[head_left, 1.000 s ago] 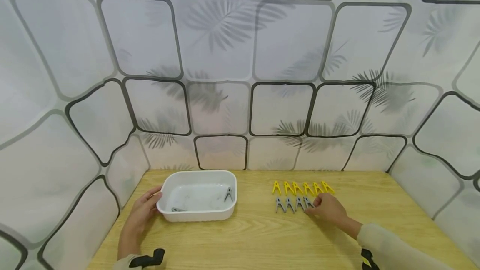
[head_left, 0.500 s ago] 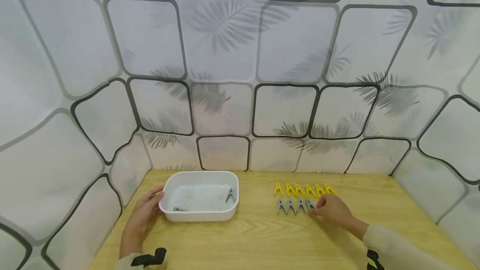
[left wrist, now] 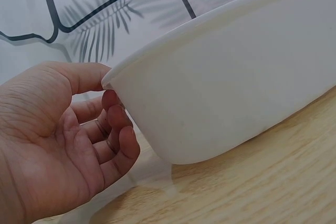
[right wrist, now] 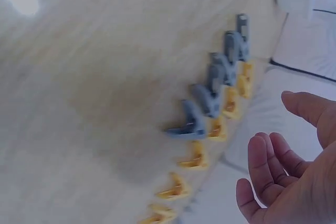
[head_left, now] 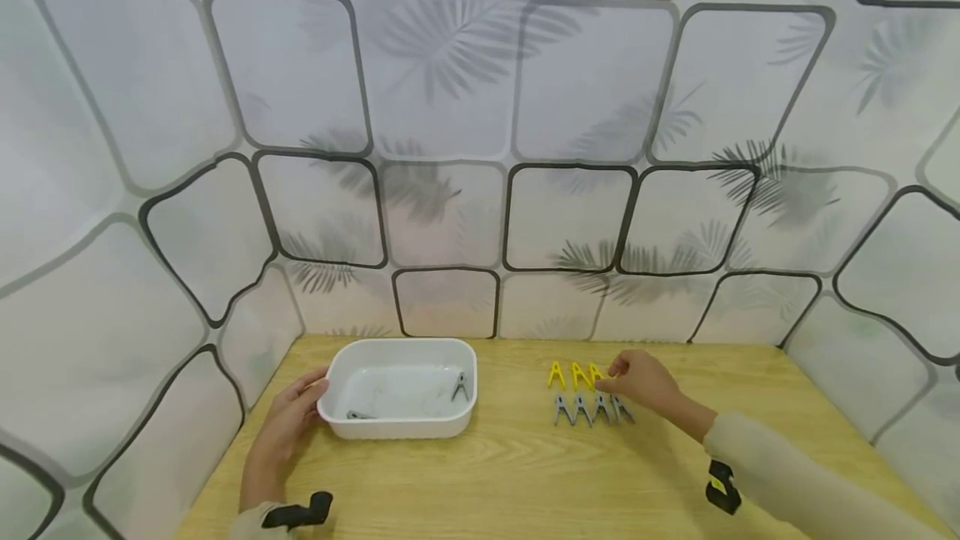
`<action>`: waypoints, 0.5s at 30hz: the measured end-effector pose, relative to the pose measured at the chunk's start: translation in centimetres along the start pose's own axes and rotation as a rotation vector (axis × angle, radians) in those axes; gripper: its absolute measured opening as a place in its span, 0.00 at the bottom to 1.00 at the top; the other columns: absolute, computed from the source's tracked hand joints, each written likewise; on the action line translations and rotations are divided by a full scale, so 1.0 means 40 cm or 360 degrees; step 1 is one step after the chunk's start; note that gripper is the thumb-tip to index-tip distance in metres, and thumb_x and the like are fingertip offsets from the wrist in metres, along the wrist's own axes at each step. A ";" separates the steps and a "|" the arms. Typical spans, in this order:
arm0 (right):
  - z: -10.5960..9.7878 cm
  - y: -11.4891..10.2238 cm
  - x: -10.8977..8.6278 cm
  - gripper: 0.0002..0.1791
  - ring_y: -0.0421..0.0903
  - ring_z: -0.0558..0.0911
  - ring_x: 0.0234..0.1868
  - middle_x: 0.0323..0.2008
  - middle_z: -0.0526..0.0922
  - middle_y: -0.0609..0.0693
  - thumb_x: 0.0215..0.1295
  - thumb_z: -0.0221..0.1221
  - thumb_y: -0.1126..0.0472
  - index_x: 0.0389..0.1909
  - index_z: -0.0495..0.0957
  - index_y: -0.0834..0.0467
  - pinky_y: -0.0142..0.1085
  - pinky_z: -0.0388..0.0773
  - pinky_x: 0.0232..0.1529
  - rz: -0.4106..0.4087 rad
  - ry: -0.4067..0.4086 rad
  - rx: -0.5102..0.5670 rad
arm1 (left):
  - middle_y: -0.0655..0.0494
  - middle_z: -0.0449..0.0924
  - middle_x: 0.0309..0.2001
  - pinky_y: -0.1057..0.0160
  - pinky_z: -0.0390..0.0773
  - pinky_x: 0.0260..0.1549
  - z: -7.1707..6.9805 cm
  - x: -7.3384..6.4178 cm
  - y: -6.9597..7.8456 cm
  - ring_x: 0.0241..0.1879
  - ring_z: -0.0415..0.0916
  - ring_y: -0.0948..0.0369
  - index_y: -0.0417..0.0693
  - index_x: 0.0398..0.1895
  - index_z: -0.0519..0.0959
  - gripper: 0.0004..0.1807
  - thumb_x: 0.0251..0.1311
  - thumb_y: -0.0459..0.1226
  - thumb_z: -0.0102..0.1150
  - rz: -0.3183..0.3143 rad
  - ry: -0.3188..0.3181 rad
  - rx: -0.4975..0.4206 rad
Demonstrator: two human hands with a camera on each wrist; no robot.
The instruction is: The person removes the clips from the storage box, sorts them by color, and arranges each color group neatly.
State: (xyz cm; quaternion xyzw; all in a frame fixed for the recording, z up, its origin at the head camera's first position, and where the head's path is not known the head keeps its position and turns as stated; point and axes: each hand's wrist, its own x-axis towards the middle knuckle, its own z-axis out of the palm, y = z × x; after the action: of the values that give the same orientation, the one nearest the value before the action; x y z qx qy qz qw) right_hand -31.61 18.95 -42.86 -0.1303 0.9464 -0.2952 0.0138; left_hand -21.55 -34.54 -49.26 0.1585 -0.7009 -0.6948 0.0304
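At the left end of a white plastic tub (head_left: 397, 430), my left hand (head_left: 288, 417) grips the rim. The left wrist view shows its thumb over the rim and the other fingers curled beneath. Two grey clothespins lie inside the tub, one at the right (head_left: 460, 387) and one at the front left (head_left: 358, 416). My right hand (head_left: 647, 382) hovers over the right part of the yellow clothespin row (head_left: 556, 375), hiding some of it. In the right wrist view that hand (right wrist: 294, 171) has thumb and fingers apart, holding nothing. Several grey clothespins (head_left: 562, 411) form a row nearer me.
Everything stands on a light wooden table (head_left: 495, 490). A patterned cloth wall (head_left: 442, 223) rises behind the table and along both sides.
My right hand has left the rightmost grey clothespin and moved up and left over the yellow row. That grey clothespin lies in its row. The left hand stays at the tub.
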 end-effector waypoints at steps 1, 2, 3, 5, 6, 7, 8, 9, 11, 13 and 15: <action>-0.002 -0.016 0.007 0.17 0.46 0.76 0.30 0.34 0.82 0.54 0.58 0.73 0.54 0.36 0.80 0.63 0.41 0.75 0.32 -0.0018 -0.0003 0.0008 | 0.62 0.77 0.57 0.71 0.79 0.46 0.000 -0.001 -0.001 0.45 0.78 0.70 0.38 0.77 0.60 0.36 0.75 0.47 0.55 0.0001 -0.0005 -0.0016; -0.004 -0.033 0.015 0.17 0.46 0.77 0.30 0.34 0.82 0.55 0.59 0.72 0.54 0.37 0.80 0.63 0.41 0.76 0.32 -0.0043 -0.0007 0.0015 | 0.63 0.77 0.55 0.71 0.80 0.45 0.001 -0.001 -0.002 0.45 0.78 0.70 0.37 0.77 0.60 0.35 0.75 0.46 0.55 0.0003 -0.0005 -0.0022; -0.006 -0.048 0.024 0.17 0.46 0.77 0.30 0.34 0.82 0.54 0.59 0.72 0.54 0.38 0.80 0.63 0.41 0.76 0.31 -0.0074 0.0000 0.0002 | 0.65 0.78 0.53 0.71 0.80 0.45 0.001 -0.001 -0.003 0.44 0.78 0.70 0.37 0.77 0.60 0.35 0.75 0.46 0.55 0.0005 -0.0005 -0.0031; -0.009 -0.081 0.042 0.17 0.45 0.78 0.30 0.34 0.82 0.54 0.60 0.72 0.55 0.39 0.81 0.65 0.40 0.76 0.32 -0.0144 0.0007 -0.0010 | 0.68 0.79 0.49 0.70 0.80 0.45 0.002 -0.002 -0.006 0.44 0.78 0.70 0.36 0.76 0.60 0.34 0.75 0.45 0.55 0.0012 -0.0005 -0.0050; -0.009 -0.098 0.051 0.17 0.45 0.78 0.29 0.33 0.82 0.54 0.61 0.71 0.55 0.39 0.81 0.65 0.40 0.76 0.32 -0.0174 0.0009 -0.0015 | 0.69 0.79 0.48 0.70 0.80 0.44 0.003 -0.001 -0.007 0.43 0.78 0.70 0.36 0.76 0.60 0.34 0.75 0.44 0.55 0.0012 -0.0006 -0.0060; -0.009 -0.114 0.060 0.16 0.44 0.78 0.29 0.33 0.82 0.54 0.61 0.71 0.56 0.39 0.81 0.65 0.40 0.76 0.32 -0.0202 0.0009 -0.0016 | 0.70 0.79 0.47 0.70 0.80 0.44 0.003 -0.001 -0.009 0.43 0.78 0.69 0.36 0.76 0.60 0.34 0.75 0.44 0.55 0.0013 -0.0008 -0.0071; -0.006 -0.131 0.069 0.15 0.44 0.77 0.29 0.32 0.81 0.53 0.61 0.71 0.57 0.38 0.80 0.64 0.39 0.76 0.32 -0.0238 0.0013 -0.0017 | 0.71 0.79 0.46 0.70 0.80 0.44 0.004 -0.001 -0.009 0.43 0.78 0.70 0.36 0.76 0.60 0.34 0.75 0.45 0.55 0.0017 -0.0003 -0.0058; -0.003 -0.148 0.078 0.14 0.44 0.77 0.28 0.31 0.81 0.52 0.61 0.71 0.57 0.38 0.80 0.64 0.39 0.75 0.32 -0.0272 0.0011 -0.0018 | 0.71 0.78 0.46 0.70 0.80 0.44 0.004 0.000 -0.010 0.43 0.78 0.70 0.36 0.76 0.60 0.34 0.75 0.45 0.56 0.0021 -0.0002 -0.0055; 0.006 -0.184 0.091 0.12 0.44 0.77 0.28 0.30 0.81 0.52 0.62 0.71 0.59 0.37 0.80 0.62 0.39 0.75 0.32 -0.0334 0.0003 -0.0009 | 0.71 0.78 0.46 0.70 0.80 0.44 0.003 0.000 -0.010 0.43 0.78 0.70 0.36 0.76 0.61 0.35 0.75 0.45 0.56 0.0028 -0.0002 -0.0061; 0.021 -0.219 0.101 0.11 0.43 0.76 0.28 0.30 0.81 0.51 0.62 0.71 0.60 0.37 0.79 0.60 0.38 0.74 0.32 -0.0385 0.0003 -0.0027 | 0.71 0.78 0.46 0.70 0.80 0.44 0.002 0.000 -0.007 0.43 0.78 0.70 0.37 0.76 0.61 0.34 0.75 0.45 0.56 0.0030 -0.0007 -0.0058; 0.038 -0.254 0.110 0.11 0.42 0.76 0.29 0.30 0.81 0.49 0.61 0.71 0.59 0.37 0.79 0.59 0.38 0.74 0.32 -0.0440 0.0016 -0.0085 | 0.72 0.78 0.45 0.71 0.80 0.44 -0.001 0.000 -0.003 0.43 0.78 0.70 0.37 0.76 0.62 0.33 0.75 0.44 0.55 0.0038 -0.0014 -0.0061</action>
State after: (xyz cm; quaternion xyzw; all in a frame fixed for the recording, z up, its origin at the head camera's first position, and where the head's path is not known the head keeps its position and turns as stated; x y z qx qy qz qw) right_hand -33.28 8.93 -38.17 -0.2583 0.9270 -0.2696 -0.0351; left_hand -21.53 -34.56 -49.39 0.1467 -0.6894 -0.7084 0.0386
